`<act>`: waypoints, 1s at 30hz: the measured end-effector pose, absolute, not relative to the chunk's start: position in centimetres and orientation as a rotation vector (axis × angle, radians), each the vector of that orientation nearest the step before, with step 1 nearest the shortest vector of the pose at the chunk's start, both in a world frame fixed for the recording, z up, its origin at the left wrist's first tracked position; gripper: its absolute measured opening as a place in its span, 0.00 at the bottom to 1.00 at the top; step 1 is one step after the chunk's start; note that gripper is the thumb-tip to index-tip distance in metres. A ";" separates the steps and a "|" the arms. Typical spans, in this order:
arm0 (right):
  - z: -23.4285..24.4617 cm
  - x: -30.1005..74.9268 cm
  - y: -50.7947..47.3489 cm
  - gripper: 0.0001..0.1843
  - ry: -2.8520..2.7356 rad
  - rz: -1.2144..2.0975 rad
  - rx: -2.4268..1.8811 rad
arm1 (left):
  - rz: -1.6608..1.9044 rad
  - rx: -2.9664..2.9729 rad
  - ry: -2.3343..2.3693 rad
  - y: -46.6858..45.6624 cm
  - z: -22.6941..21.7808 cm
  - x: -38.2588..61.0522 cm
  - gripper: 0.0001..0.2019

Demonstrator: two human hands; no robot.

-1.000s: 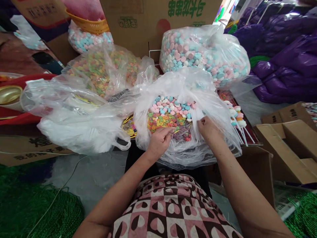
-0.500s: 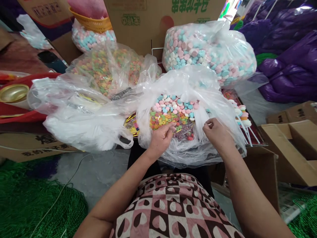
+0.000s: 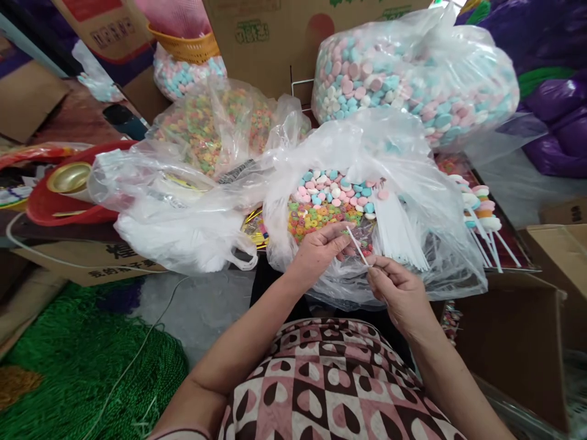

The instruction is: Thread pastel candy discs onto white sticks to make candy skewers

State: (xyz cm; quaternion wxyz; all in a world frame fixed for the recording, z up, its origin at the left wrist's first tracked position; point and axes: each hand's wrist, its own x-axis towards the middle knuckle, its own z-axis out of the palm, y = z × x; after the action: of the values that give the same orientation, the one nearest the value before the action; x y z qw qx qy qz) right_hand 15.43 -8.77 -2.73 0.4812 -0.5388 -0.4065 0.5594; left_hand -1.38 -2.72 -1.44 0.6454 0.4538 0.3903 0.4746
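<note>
An open clear plastic bag (image 3: 413, 201) in front of me holds pastel round candies (image 3: 337, 186), coloured ring candies (image 3: 316, 218) and a bundle of white sticks (image 3: 398, 229). My right hand (image 3: 397, 292) pinches one thin white stick (image 3: 356, 245) by its lower end, tilted up to the left. My left hand (image 3: 318, 252) is closed in a pinch at the stick's upper end, over the ring candies; what its fingers hold is too small to see.
A big tied bag of pastel candies (image 3: 413, 73) lies behind, a bag of ring candies (image 3: 215, 125) at back left. Finished candy sticks (image 3: 479, 205) lie at the right. Cardboard boxes (image 3: 557, 241), a red basin (image 3: 64, 205), green netting (image 3: 77, 360) surround me.
My right hand drew one white stick out of the bundle and came back toward me. My left hand moved to meet the stick's tip. The view shifted left and closer.
</note>
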 end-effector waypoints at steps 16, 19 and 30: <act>0.0 16.2 -8.9 0.10 -0.713 1.459 -0.949 | 1.180 0.546 0.851 -2.6 -0.7 -1.1 0.16; 0.0 16.0 -8.6 0.10 -0.802 1.247 -0.950 | 1.040 0.640 0.838 -3.2 -0.8 -0.9 0.17; 0.6 16.1 -8.8 0.11 -0.874 0.895 -1.001 | 0.725 2.138 1.685 4.2 0.1 -1.8 0.14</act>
State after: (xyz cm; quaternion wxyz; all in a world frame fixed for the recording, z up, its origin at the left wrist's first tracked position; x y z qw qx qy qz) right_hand 16.09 -8.80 0.60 0.6958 -0.4488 -0.3919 0.4012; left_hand -1.79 4.16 0.08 0.1617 0.7490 0.5902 0.2540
